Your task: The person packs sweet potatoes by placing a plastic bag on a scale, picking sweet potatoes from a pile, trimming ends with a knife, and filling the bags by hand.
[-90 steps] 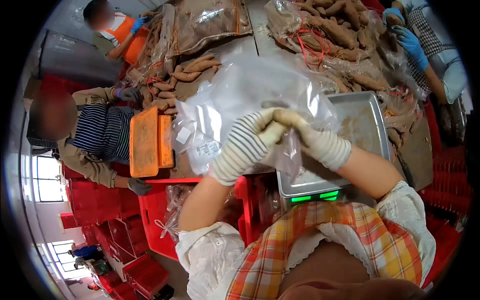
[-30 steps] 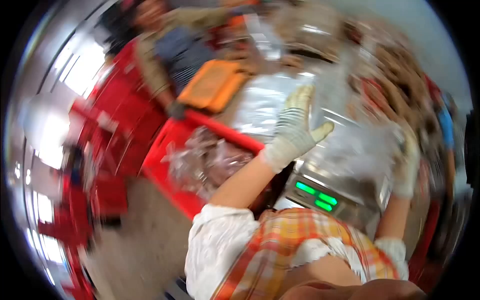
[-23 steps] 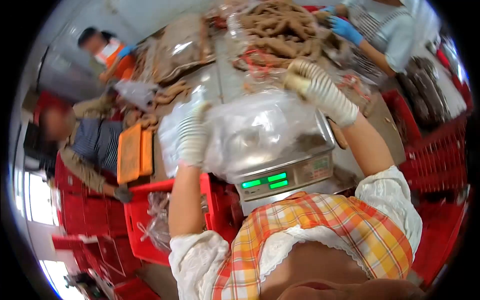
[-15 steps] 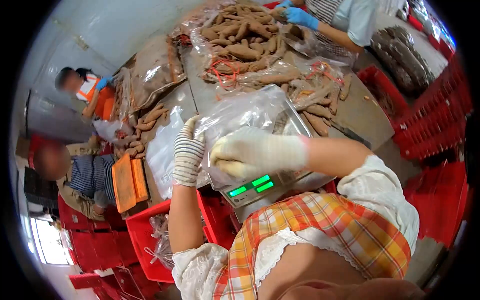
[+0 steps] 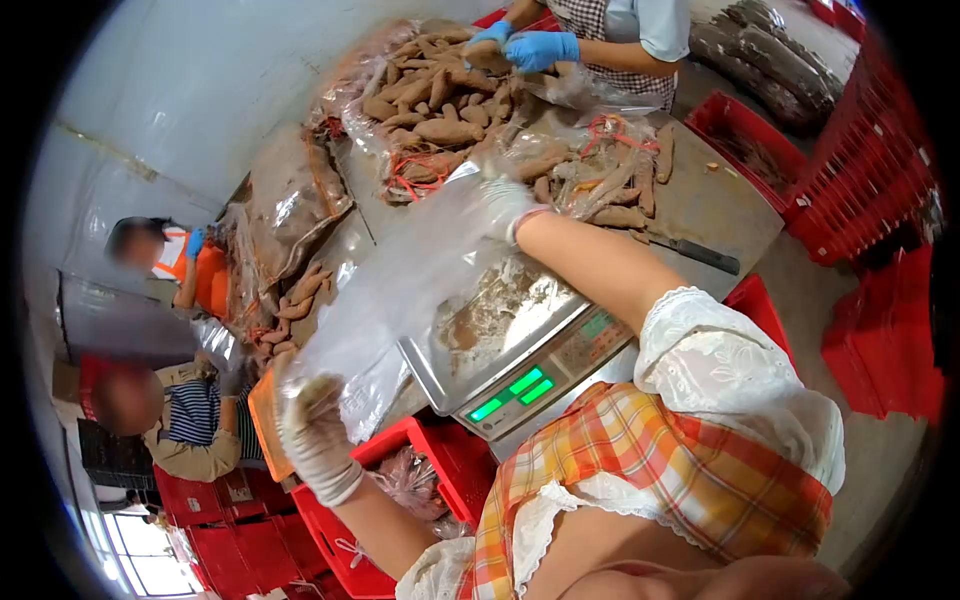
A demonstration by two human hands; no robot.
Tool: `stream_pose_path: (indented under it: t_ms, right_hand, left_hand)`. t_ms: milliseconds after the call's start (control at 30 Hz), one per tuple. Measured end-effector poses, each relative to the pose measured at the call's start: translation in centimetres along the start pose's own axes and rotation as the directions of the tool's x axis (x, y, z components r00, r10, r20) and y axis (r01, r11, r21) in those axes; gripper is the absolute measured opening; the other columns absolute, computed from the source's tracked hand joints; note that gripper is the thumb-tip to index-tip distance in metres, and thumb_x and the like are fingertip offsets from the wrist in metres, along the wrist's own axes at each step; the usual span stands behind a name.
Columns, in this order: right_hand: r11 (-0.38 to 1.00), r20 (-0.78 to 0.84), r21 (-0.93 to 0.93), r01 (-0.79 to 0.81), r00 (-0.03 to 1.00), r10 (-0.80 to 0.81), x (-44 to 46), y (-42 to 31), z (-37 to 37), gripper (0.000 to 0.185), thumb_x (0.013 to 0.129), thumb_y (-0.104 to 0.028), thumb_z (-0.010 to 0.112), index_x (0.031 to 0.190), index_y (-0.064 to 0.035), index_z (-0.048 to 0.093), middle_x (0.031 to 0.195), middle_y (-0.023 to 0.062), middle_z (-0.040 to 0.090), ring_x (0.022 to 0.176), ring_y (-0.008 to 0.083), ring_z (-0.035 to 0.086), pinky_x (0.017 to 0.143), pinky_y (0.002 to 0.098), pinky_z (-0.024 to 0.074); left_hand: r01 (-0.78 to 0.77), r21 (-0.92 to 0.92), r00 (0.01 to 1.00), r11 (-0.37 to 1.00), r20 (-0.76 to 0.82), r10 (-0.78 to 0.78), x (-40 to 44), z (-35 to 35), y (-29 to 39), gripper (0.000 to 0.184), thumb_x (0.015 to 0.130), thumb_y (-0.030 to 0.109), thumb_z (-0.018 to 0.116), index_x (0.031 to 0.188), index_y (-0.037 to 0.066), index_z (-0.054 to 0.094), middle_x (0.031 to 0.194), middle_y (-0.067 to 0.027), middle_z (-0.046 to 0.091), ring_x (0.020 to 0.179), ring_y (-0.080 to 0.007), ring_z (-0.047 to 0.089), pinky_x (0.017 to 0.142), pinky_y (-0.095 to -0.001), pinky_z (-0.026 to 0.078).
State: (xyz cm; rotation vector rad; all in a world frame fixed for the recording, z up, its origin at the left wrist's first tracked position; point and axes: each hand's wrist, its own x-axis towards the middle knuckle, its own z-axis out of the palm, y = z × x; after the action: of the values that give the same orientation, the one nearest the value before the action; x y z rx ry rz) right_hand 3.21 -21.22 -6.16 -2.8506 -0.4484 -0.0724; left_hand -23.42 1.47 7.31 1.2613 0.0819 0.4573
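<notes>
A clear plastic bag (image 5: 400, 290) is stretched out between my two gloved hands, above and to the left of a weighing scale (image 5: 512, 395). My left hand (image 5: 318, 432), in a white knit glove, is closed on the bag's near-left end. At the far end, over the back of the scale, my right hand (image 5: 502, 207) grips the bag, its fingers partly blurred. The scale's metal pan (image 5: 520, 310) shows dirt smears, and its green display is lit. Brown tubers (image 5: 440, 100) lie heaped in opened plastic behind the scale.
A black-handled knife (image 5: 705, 256) lies right of the scale. Below my left hand stands a red crate (image 5: 350, 530) with bagged goods. Across the table, a co-worker's blue-gloved hands (image 5: 540, 50) hold a tuber. Two more people work at left. Red crates (image 5: 870, 150) stack at right.
My hands have moved apart: the left toward me and down-left, the right away to the far side. The bag, bunched over the scale before, is now spread out, uncovering the pan.
</notes>
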Motion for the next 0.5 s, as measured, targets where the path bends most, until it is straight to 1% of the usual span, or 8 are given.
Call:
stream_pose_path:
  t_ms: [67,133,167,233,300,367,467,500]
  right_hand:
    - [0.974,0.013,0.185,0.132,0.991,-0.137,-0.7,-1.5,-1.2,0.061,0.081,-0.034,0.054,0.134,-0.0058,0.04,0.139,0.0241,0.027,0.121,0.0337,0.044,0.105,0.0407,0.0252]
    - [0.862,0.057,0.381,0.335,0.922,-0.384,-2.7,-4.3,-2.6,0.062,0.078,-0.034,0.057,0.132,-0.0058,0.043,0.134,0.0235,0.033,0.117,0.0337,0.047,0.102,0.04,0.0296]
    - [0.8,0.093,0.423,0.425,0.858,-0.505,-4.0,-5.8,-3.3,0.062,0.077,-0.034,0.059,0.131,-0.0058,0.044,0.131,0.0232,0.037,0.115,0.0337,0.049,0.1,0.0397,0.0319]
    - [0.723,0.248,0.39,0.571,0.691,-0.679,-6.3,-7.6,-4.7,0.063,0.074,-0.033,0.063,0.128,-0.0058,0.047,0.126,0.0226,0.044,0.11,0.0338,0.052,0.096,0.0391,0.0363]
    - [0.665,0.438,0.291,0.688,0.523,-0.731,-7.3,-7.4,-5.7,0.064,0.071,-0.033,0.066,0.126,-0.0058,0.05,0.121,0.022,0.05,0.106,0.0338,0.055,0.092,0.0384,0.0407]
    - [0.599,0.592,0.207,0.773,0.388,-0.706,-7.7,-5.2,-6.5,0.064,0.068,-0.033,0.07,0.124,-0.0058,0.052,0.115,0.0214,0.057,0.102,0.0338,0.058,0.088,0.0377,0.0452]
    - [0.372,0.66,0.116,0.921,0.208,-0.722,-7.2,-1.6,-6.3,0.052,0.068,-0.031,0.067,0.111,-0.0023,0.059,0.104,0.0183,0.063,0.092,0.0322,0.062,0.079,0.039,0.0482]
    - [0.493,0.696,0.166,0.854,0.252,-0.672,-7.4,-1.6,-8.1,0.05,0.07,-0.031,0.066,0.109,-0.0018,0.059,0.103,0.0182,0.063,0.092,0.0314,0.061,0.08,0.0393,0.0475]
  left_hand:
    - [0.145,-0.421,0.97,0.895,0.241,-0.044,0.8,0.5,2.4,0.053,0.081,0.007,0.058,0.13,-0.002,0.04,0.087,-0.01,0.067,0.072,-0.0145,0.064,0.069,-0.0292,0.054]
    - [0.27,-0.541,0.898,0.797,0.439,-0.006,1.5,2.1,4.5,0.054,0.08,0.006,0.059,0.13,-0.001,0.041,0.092,-0.0103,0.067,0.072,-0.0132,0.063,0.068,-0.0285,0.054]
    - [-0.177,-0.138,0.957,0.974,0.206,0.203,1.4,3.9,5.0,0.049,0.079,0.006,0.06,0.125,-0.001,0.046,0.096,-0.0106,0.066,0.073,-0.0151,0.063,0.069,-0.0302,0.054]
    - [-0.474,0.498,0.874,0.726,0.164,0.458,1.8,7.0,1.5,0.041,0.077,0.007,0.06,0.117,0.0,0.053,0.106,-0.0105,0.063,0.076,-0.0174,0.061,0.072,-0.0343,0.053]
    - [-0.655,0.746,0.752,0.119,0.629,0.195,4.3,8.9,-3.3,0.03,0.081,0.013,0.058,0.108,0.002,0.059,0.098,-0.0109,0.062,0.077,-0.0181,0.061,0.076,-0.0342,0.052]
    - [-0.782,0.493,0.597,-0.381,0.767,-0.233,5.8,9.2,-4.7,0.023,0.084,0.019,0.057,0.101,0.004,0.062,0.082,-0.0117,0.064,0.076,-0.0185,0.062,0.076,-0.0319,0.052]
    - [-0.616,0.725,0.696,-0.309,0.316,-0.645,7.7,6.7,-5.0,0.023,0.079,0.018,0.058,0.099,0.008,0.064,0.094,-0.0135,0.065,0.084,-0.0281,0.062,0.08,-0.0351,0.051]
    - [-0.61,0.713,0.673,-0.345,0.237,-0.7,8.6,4.5,-7.0,0.025,0.078,0.018,0.059,0.1,0.008,0.064,0.094,-0.0144,0.065,0.083,-0.0296,0.063,0.08,-0.0361,0.05]
